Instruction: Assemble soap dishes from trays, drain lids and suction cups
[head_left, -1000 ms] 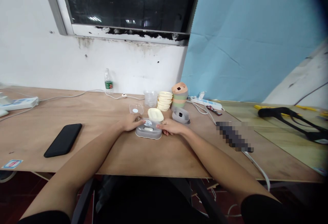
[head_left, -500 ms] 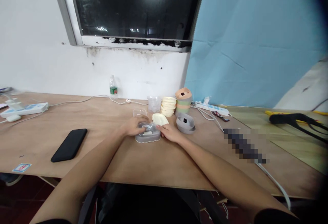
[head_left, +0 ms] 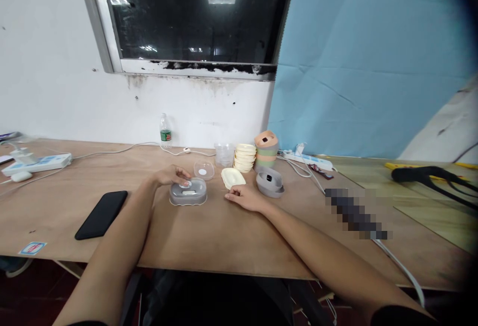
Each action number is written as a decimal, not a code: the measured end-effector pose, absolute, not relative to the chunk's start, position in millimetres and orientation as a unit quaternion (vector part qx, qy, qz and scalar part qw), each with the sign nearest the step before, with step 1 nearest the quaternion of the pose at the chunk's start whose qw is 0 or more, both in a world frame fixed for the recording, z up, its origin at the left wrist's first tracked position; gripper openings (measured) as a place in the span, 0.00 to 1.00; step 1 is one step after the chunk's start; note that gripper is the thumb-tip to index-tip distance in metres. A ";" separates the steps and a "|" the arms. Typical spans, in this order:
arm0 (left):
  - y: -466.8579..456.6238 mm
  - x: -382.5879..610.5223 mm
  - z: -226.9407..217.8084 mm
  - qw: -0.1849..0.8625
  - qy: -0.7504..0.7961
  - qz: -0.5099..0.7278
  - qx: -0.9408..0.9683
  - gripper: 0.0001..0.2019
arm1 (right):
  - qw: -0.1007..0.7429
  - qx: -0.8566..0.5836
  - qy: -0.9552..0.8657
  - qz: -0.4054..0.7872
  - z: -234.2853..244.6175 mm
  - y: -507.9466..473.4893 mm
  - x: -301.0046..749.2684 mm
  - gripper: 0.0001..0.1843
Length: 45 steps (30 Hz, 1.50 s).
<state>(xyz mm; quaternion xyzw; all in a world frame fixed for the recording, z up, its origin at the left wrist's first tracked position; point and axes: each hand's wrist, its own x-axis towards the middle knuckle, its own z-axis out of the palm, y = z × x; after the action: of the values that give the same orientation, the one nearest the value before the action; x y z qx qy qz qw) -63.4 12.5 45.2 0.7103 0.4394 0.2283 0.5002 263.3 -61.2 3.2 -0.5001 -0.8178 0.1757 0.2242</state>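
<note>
Head view: the left hand (head_left: 172, 175) is lying over the back left corner of the grey box (head_left: 188, 198), its thumb resting near the round label (head_left: 186, 184) and its fingers standing apart from the thumb, so it is looking spread rather than gripping; how firmly it is bearing on the top, one cannot tell. The box is sitting upright and flat on the worktop (head_left: 209, 246), well left of the right hand (head_left: 246, 198). That hand is resting just at the front of the cream tray (head_left: 232, 176), fingers loosely curling, and whether the tips are pinching its rim is not showing. Behind the box a clear lid (head_left: 203, 165) is lying near, while the cups (head_left: 224, 155), the cream stack (head_left: 245, 157) and the coloured stack (head_left: 266, 152) are standing farther back; the grey bowl (head_left: 269, 189) is sitting right of the tray. In my judgement, good handling is calling for the left hand to be bearing on the box's side walls, thumb and fingers opposing, rather than pushing on the top, and for the box to be staying level. The tray is looking light, so a brushing knuckle could be sliding it.
</note>
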 end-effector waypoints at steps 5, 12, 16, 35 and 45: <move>26.1 -106.5 35.9 0.437 0.522 0.292 0.672 0.26 | 0.215 -0.494 -0.825 0.172 3.1 -60.9 264.8 0.21; 47.2 -120.7 9.9 0.146 0.706 0.418 0.553 0.27 | 0.300 -0.495 -0.811 0.079 8.6 -62.0 264.9 0.17; 50.5 -110.1 6.5 0.111 0.699 0.374 0.599 0.30 | 0.376 -0.515 -0.768 -0.063 23.8 -63.8 276.3 0.15; 4.7 0.4 6.1 -0.116 0.392 0.307 0.859 0.18 | 0.277 -0.519 -0.796 -0.143 21.6 -66.2 276.6 0.14; 3.2 13.9 -8.8 -0.030 0.406 0.174 0.897 0.33 | 0.240 -0.459 -0.855 0.032 0.2 -56.4 263.6 0.19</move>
<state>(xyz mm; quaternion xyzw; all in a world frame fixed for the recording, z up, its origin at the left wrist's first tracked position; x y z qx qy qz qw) 13.9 3.2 -8.8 0.8968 0.4057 0.1737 -0.0300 263.6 -56.4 0.2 -0.4586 -0.8549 0.0322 0.2405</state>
